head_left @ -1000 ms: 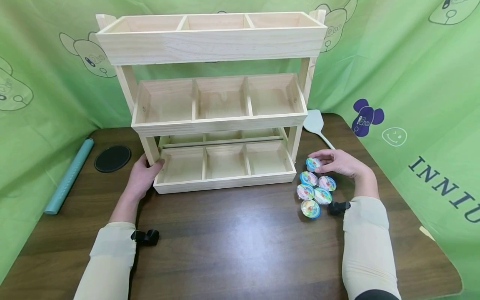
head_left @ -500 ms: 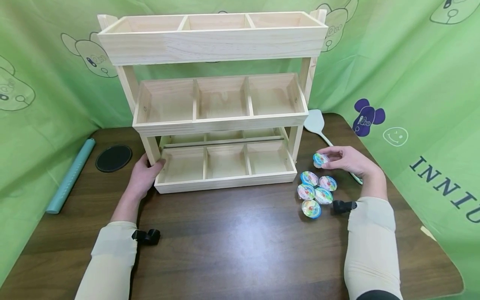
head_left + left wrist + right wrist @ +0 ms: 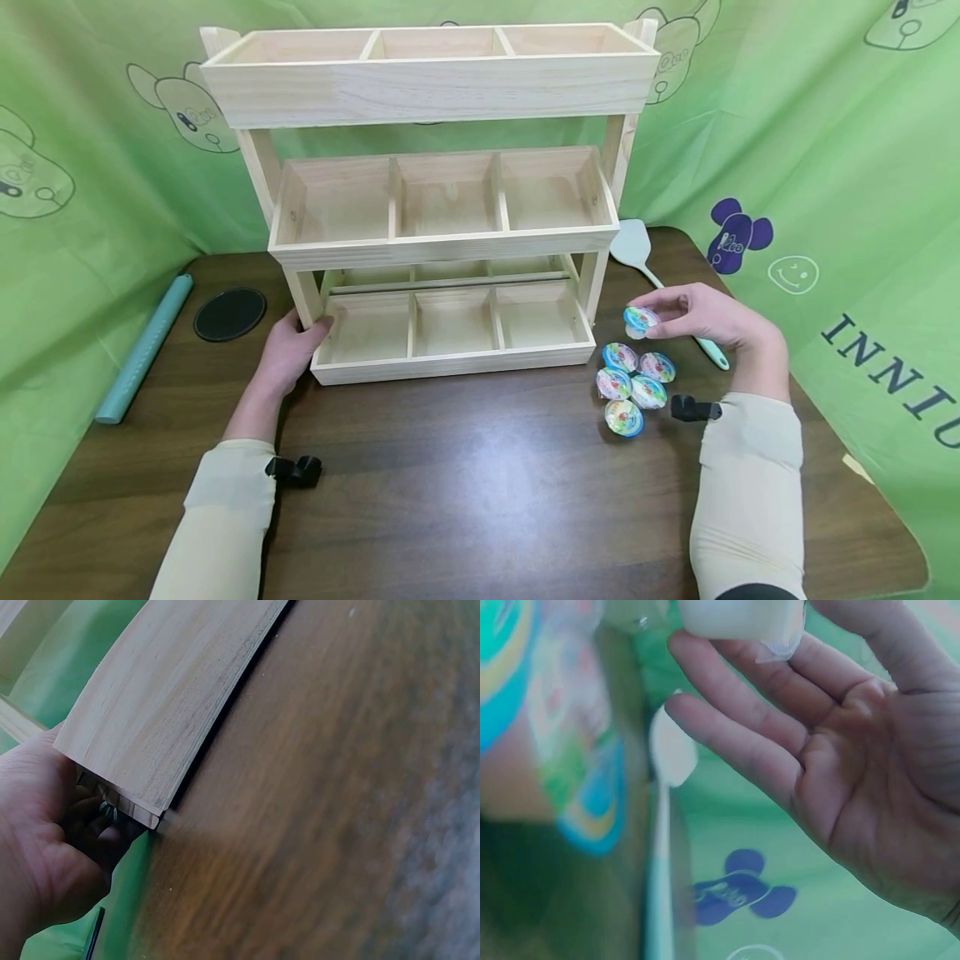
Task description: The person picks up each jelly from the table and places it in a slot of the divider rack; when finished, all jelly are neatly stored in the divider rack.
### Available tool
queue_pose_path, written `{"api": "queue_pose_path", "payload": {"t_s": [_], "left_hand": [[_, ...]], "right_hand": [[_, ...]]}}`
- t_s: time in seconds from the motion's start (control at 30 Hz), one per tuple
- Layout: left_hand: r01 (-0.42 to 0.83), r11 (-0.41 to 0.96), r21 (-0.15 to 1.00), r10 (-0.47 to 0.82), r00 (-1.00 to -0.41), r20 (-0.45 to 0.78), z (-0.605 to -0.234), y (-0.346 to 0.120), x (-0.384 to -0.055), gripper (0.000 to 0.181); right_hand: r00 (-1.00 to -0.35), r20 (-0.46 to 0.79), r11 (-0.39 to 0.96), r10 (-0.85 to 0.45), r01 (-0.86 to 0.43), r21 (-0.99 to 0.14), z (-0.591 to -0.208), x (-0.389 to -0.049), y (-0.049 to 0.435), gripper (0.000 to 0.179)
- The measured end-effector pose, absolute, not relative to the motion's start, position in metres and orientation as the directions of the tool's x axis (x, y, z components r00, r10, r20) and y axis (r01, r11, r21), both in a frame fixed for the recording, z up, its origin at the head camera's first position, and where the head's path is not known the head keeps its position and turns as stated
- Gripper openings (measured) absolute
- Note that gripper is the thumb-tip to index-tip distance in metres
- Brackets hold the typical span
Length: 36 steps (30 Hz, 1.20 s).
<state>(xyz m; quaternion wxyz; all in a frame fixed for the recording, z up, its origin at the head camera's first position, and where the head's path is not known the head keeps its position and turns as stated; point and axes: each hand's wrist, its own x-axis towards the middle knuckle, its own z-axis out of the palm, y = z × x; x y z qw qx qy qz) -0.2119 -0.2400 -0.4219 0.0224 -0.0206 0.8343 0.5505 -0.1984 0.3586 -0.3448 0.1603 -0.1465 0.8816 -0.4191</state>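
Observation:
A pale wooden rack [image 3: 450,367] with three tiers of divided trays stands on the brown table. My left hand [image 3: 287,350] grips the left end of its lowest tray; in the left wrist view the fingers [image 3: 97,832] go behind the tray's end. On the right, my right hand [image 3: 708,321] pinches a small jelly cup [image 3: 640,322] with a printed lid between thumb and fingers. Its whitish side [image 3: 735,616] shows at the top of the right wrist view. Several similar jelly cups [image 3: 622,418] lie grouped on the table just below that hand.
Behind the right hand lies a pale spatula [image 3: 632,243] with a light green handle. At the left are a teal tube [image 3: 146,354] and a black round disc [image 3: 230,314]. Green printed cloth [image 3: 847,208] hangs around the table's back and sides.
My right hand has lifted one jelly cup off the group and moved slightly right with it, uncovering the spatula's handle. The left hand keeps its grip on the rack.

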Motion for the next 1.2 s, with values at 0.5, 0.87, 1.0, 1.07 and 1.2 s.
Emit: {"api": "queue_pose_path", "payload": {"t_s": [0.5, 0.87, 1.0, 1.07, 1.2], "left_hand": [[-0.073, 0.403, 0.912, 0.007, -0.997, -0.082, -0.422, -0.241, -0.213, 0.072], [-0.066, 0.381, 0.922, 0.016, -0.997, -0.078, -0.422, -0.241, -0.213, 0.071], [-0.061, 0.362, 0.93, 0.025, -0.997, -0.075, -0.422, -0.241, -0.213, 0.071], [-0.058, 0.361, 0.931, 0.026, -0.997, -0.072, -0.422, -0.241, -0.213, 0.07], [-0.056, 0.373, 0.926, 0.021, -0.997, -0.069, -0.422, -0.241, -0.213, 0.071]], "right_hand": [[-0.839, -0.114, 0.574, -0.532, -0.258, -0.777, -0.321, -0.195, 0.324, 0.045], [-0.791, -0.111, 0.52, -0.602, -0.282, -0.806, -0.326, -0.207, 0.285, 0.048], [-0.797, -0.083, 0.538, -0.598, -0.323, -0.779, -0.329, -0.209, 0.273, 0.047], [-0.804, -0.063, 0.544, -0.591, -0.341, -0.766, -0.33, -0.21, 0.266, 0.047], [-0.811, -0.02, 0.507, -0.584, -0.346, -0.789, -0.334, -0.212, 0.251, 0.049]]}}
